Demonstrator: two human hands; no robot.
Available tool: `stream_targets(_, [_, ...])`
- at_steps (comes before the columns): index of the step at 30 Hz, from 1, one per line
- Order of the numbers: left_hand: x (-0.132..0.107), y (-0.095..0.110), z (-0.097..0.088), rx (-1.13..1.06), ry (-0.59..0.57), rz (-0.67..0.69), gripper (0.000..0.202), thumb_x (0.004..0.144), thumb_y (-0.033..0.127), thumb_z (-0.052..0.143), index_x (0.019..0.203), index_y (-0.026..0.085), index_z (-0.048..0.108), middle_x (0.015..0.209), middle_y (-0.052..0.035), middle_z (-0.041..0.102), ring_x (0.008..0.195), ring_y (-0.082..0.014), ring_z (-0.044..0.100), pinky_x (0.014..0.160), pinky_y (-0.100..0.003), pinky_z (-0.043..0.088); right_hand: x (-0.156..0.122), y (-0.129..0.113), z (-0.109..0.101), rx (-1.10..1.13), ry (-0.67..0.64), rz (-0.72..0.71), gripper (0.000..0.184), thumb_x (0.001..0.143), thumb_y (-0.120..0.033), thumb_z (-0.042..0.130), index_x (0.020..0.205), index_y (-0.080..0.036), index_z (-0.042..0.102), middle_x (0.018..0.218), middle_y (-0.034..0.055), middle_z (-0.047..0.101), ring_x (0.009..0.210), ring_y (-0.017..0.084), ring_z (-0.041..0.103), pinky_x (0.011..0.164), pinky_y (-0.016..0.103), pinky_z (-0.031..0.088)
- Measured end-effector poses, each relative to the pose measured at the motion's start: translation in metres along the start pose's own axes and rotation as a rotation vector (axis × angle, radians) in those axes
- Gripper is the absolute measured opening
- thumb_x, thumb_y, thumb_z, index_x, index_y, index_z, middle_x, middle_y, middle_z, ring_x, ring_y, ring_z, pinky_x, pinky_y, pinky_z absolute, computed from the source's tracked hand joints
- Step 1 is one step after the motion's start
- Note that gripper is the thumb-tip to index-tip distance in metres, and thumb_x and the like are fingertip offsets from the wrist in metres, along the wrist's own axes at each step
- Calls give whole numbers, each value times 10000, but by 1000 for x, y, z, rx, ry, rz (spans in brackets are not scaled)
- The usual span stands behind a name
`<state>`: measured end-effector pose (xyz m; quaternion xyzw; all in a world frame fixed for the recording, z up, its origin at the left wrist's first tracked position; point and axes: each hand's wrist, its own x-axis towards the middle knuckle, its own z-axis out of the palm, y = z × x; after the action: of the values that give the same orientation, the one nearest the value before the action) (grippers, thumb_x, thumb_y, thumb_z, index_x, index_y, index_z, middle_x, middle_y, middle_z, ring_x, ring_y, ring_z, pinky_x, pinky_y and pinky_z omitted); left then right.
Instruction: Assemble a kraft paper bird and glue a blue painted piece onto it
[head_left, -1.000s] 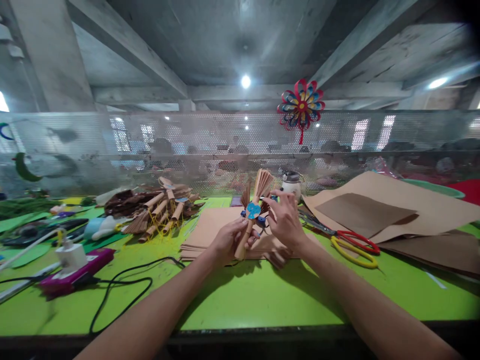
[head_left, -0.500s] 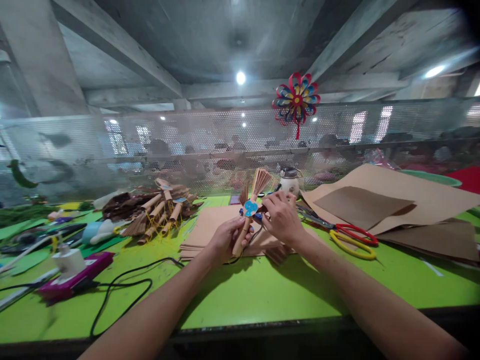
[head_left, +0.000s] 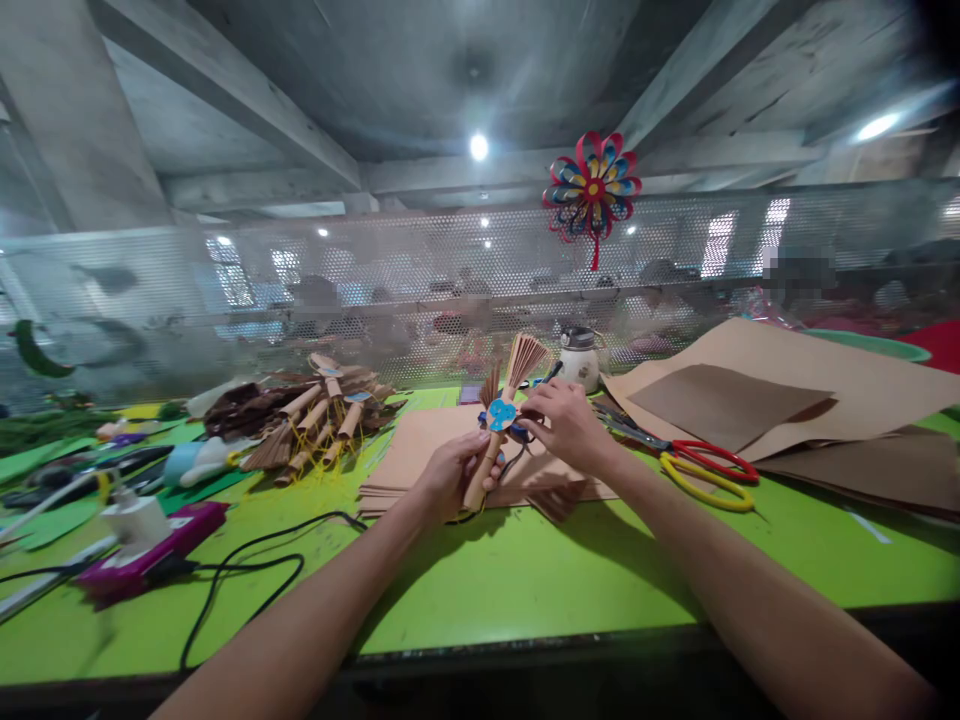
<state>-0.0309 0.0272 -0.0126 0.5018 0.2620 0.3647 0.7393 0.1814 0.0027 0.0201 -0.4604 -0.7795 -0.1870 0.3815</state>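
My left hand [head_left: 448, 478] is closed round the rolled handle of a brown paper fan-like craft [head_left: 507, 395], holding it upright over a stack of tan paper sheets [head_left: 409, 455]. The craft has a pleated fan top and a blue heart-shaped tag [head_left: 500, 414] at its neck. My right hand [head_left: 566, 425] pinches at the craft just right of the blue tag, fingers pressed together; what lies between the fingertips is too small to make out.
A pile of finished paper crafts [head_left: 319, 415] lies at the back left. Red and yellow scissors [head_left: 705, 470] and large brown paper sheets [head_left: 780, 395] lie at the right. A purple device [head_left: 154, 545] with a black cable [head_left: 247, 575] sits at the left. A white jar [head_left: 579, 357] stands behind.
Both hands have stayed on the craft; the right hand has shifted slightly down and closer to the blue tag. The view has tilted a little.
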Motion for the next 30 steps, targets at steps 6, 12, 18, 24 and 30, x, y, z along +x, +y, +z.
stream_targets(6, [0, -2, 1, -25, 7, 11, 238, 986, 354, 590, 1029, 124, 629, 849, -14, 628, 640, -100, 588, 548, -226, 512, -2, -1, 6, 30, 54, 31, 97, 891, -266, 716, 835, -189, 731, 878, 56, 710, 888, 228, 570, 775, 358, 318])
stream_targets(12, [3, -3, 1, -77, 8, 9, 224, 984, 336, 595, 1046, 124, 626, 866, -17, 630, 651, -102, 593, 552, -225, 517, -5, -9, 13, 22, 128, 37, 111, 902, -217, 684, 799, -178, 686, 853, 58, 678, 881, 231, 572, 768, 349, 347])
stream_targets(18, [3, 1, 4, -120, -26, -27, 232, 987, 338, 590, 1060, 121, 627, 858, -16, 629, 645, -101, 593, 545, -222, 516, -8, -14, 24, 2, 225, 51, 108, 883, -168, 673, 786, -192, 633, 837, 57, 654, 855, 236, 574, 768, 353, 361])
stream_targets(24, [2, 3, 6, -145, -50, -27, 228, 988, 332, 590, 1063, 121, 627, 859, -17, 629, 652, -103, 597, 547, -221, 517, -11, -19, 33, -30, 306, 66, 175, 918, -190, 628, 749, -207, 587, 803, 52, 638, 842, 230, 556, 810, 365, 367])
stream_targets(30, [5, 1, 4, -158, -49, -25, 237, 987, 338, 592, 1083, 123, 625, 874, -20, 632, 658, -105, 599, 559, -230, 525, -13, -21, 37, -73, 331, 55, 225, 928, -178, 596, 709, -214, 561, 791, 57, 637, 822, 230, 522, 798, 366, 350])
